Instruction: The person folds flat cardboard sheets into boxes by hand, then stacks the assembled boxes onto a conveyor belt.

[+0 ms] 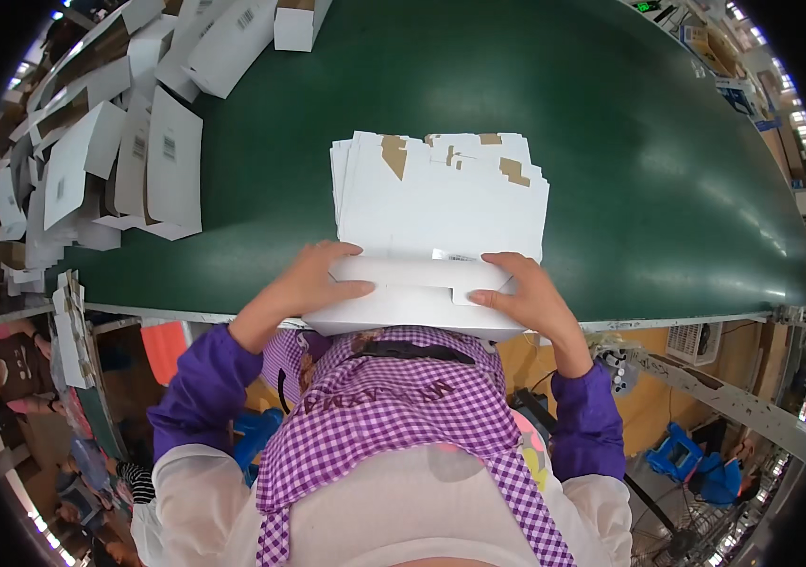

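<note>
A white cardboard box (403,306), partly folded, lies at the table's near edge against the apron. My left hand (318,278) grips its left end, thumb on the near panel and fingers over the far edge. On its right end my right hand (522,292) has the same hold, the thumb by a small white flap. Just beyond the box lies a stack of flat white cardboard sheets (438,202), with brown torn patches along the far edge. A barcode label shows between the box and the stack.
Several white cardboard boxes (175,163) are heaped on the left of the green table (623,212). More flat cardboard (71,333) stands upright at the near left edge. Other people are at the far left, below the table's edge. A metal rail (729,404) runs at the lower right.
</note>
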